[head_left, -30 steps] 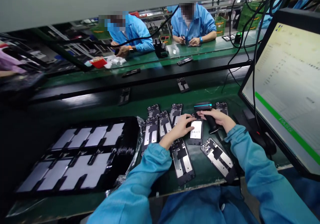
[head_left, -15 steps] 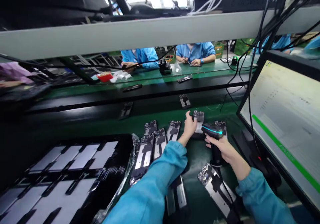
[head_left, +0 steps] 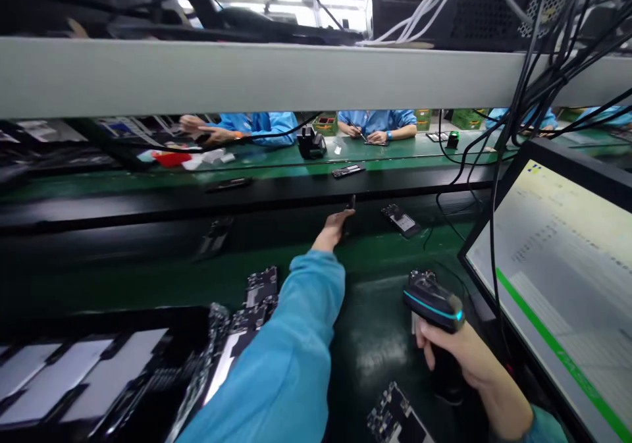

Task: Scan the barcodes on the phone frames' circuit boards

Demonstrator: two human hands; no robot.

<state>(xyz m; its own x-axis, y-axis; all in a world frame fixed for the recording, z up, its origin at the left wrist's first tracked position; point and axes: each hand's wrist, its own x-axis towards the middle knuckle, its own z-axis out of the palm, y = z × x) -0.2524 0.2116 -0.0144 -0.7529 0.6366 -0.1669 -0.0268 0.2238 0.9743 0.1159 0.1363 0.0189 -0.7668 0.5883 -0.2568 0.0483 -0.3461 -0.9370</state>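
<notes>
My left hand [head_left: 334,227] reaches far forward beside the dark ledge, closed on a thin dark phone unit [head_left: 351,203] seen nearly edge-on. In my right hand [head_left: 451,347] is a black barcode scanner [head_left: 432,301] with a lit blue strip, its head pointing forward and left. Behind the scanner lies a partly hidden phone unit [head_left: 422,275]. Another unit with a bare circuit board [head_left: 395,420] rests at the bottom edge. Several more units [head_left: 261,285] lie left of my left sleeve, partly covered by it.
A black tray [head_left: 197,324] with pale plates stands at the lower left. A monitor [head_left: 567,265] is at the right, with hanging cables. A grey beam [head_left: 247,81] crosses above. People in blue work beyond the ledge.
My left hand has moved forward and left from the phone unit beside the scanner to the ledge. The view has shifted, and the scanner in my right hand appears lower and nearer.
</notes>
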